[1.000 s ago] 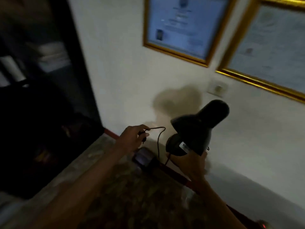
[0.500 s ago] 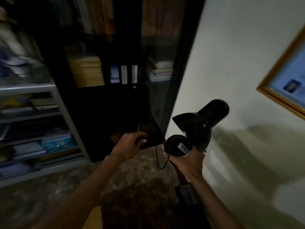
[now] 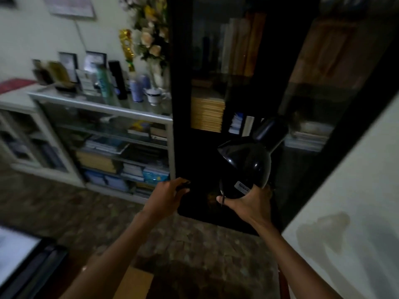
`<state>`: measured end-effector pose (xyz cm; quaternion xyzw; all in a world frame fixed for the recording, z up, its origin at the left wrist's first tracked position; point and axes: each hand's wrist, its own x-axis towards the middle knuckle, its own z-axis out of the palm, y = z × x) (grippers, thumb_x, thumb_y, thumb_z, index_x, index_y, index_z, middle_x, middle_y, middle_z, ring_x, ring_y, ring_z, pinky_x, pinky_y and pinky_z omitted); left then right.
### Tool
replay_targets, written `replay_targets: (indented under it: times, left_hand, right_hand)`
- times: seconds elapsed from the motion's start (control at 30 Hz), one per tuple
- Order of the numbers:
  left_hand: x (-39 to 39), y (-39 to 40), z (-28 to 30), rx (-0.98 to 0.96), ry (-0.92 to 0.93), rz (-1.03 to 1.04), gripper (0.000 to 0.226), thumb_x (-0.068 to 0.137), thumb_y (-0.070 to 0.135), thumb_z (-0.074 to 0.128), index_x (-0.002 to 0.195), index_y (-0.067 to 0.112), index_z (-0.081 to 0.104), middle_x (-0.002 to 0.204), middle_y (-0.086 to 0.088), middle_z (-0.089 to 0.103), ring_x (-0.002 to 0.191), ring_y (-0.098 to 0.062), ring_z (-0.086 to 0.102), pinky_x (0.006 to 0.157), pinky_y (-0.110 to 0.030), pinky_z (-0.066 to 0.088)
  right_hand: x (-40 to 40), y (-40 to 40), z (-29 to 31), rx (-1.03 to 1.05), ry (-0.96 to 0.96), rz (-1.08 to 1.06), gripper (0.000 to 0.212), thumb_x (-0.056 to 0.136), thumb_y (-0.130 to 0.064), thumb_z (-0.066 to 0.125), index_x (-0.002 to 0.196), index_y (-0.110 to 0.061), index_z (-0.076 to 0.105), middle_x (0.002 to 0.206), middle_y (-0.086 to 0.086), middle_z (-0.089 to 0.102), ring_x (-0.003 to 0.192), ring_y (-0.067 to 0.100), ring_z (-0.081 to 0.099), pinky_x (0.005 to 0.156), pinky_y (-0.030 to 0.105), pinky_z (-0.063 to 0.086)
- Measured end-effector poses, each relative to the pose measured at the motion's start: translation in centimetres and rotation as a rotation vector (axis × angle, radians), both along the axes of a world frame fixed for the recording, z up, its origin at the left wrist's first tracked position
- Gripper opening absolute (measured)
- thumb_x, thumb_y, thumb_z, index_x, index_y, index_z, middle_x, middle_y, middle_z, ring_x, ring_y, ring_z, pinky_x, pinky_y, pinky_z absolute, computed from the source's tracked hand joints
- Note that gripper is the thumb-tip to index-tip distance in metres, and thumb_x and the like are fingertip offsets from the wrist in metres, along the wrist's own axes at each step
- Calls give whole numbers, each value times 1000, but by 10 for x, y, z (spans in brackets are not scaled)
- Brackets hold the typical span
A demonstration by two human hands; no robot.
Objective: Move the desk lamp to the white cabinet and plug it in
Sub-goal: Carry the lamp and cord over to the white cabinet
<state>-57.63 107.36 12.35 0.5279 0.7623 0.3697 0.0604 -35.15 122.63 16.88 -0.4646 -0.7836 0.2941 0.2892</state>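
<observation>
Your right hand [image 3: 248,207] grips the black desk lamp [image 3: 248,167] from below, fingers wrapped around the round base, thumb out to the left. The lamp is up in the air in front of the tall black cabinet [image 3: 237,83], shade tilted, neck pointing up and right, white label facing you just above your fingers. A thin cord [image 3: 222,194] runs down past your right thumb.

Your left hand [image 3: 170,196] is curled closed on something small and dark at the fingertips; it is too blurred to tell whether that is the plug. The 2 hands are near each other, not touching.

The white cabinet [image 3: 103,108] stands left of the black one, touching its side, well apart from the lamp. Its top is crowded: bottles [image 3: 105,85], a cup [image 3: 153,96], picture frames [image 3: 95,61], flowers [image 3: 149,37]. Glass doors show stacked books and papers on the shelves inside. The floor [image 3: 64,212] below is mottled brown, and a pale wall [image 3: 356,212] sits on your right.
</observation>
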Motion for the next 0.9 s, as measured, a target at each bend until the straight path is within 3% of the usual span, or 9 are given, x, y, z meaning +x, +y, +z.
replay_targets:
  times: [0.07, 0.17, 0.33, 0.47, 0.6, 0.73, 0.9]
  left_hand:
    - [-17, -8, 0, -5, 2, 60, 29, 94, 28, 62, 123, 29, 62, 105, 4, 74, 93, -5, 70, 75, -10, 52]
    - [-49, -15, -4, -36, 26, 171, 27, 95, 26, 59, 122, 31, 59, 103, 5, 75, 89, -1, 70, 78, -25, 60]
    - [-111, -11, -5, -70, 42, 365, 29, 95, 27, 56, 124, 31, 58, 102, 9, 72, 77, 16, 63, 67, -3, 49]
    - [-153, -12, 8, -87, 38, 461, 29, 97, 23, 55, 126, 25, 59, 103, 5, 74, 75, 12, 63, 68, -5, 49]
    - [-189, -21, 23, -55, -12, 565, 29, 97, 16, 57, 126, 21, 62, 101, 1, 75, 83, -2, 72, 82, -30, 60]
    - [-227, -35, 29, -36, -38, 668, 25, 97, 15, 58, 121, 18, 64, 93, 1, 77, 78, -1, 73, 76, -31, 61]
    - [-279, -48, 30, -27, -63, 821, 24, 96, 11, 59, 117, 19, 67, 88, 5, 77, 77, 3, 72, 74, -27, 61]
  right_hand:
    - [-29, 6, 2, 16, -26, 50, 122, 32, -69, 87, 136, -22, 42, 138, 10, 45, 132, 32, 36, 102, 53, 43]
    - [-81, 16, -3, 21, -14, 131, 123, 30, -70, 85, 134, -20, 43, 135, 10, 45, 129, 30, 38, 100, 43, 45]
    - [-177, 33, -12, -6, -86, 261, 133, 31, -74, 82, 142, -17, 35, 141, 13, 36, 133, 33, 34, 100, 50, 46]
    - [-247, 41, -14, 12, -107, 374, 135, 31, -75, 80, 143, -15, 33, 142, 14, 35, 133, 33, 34, 101, 48, 46]
    - [-316, 45, -12, 46, -91, 474, 136, 29, -79, 76, 142, -17, 34, 137, 11, 38, 129, 31, 36, 99, 45, 47]
    - [-385, 40, -17, 87, -156, 570, 136, 26, -87, 66, 139, -19, 35, 136, 9, 39, 128, 28, 36, 100, 40, 44]
    - [-472, 31, -29, 72, -133, 750, 130, 26, -84, 72, 135, -22, 37, 130, 2, 41, 121, 23, 41, 91, 34, 46]
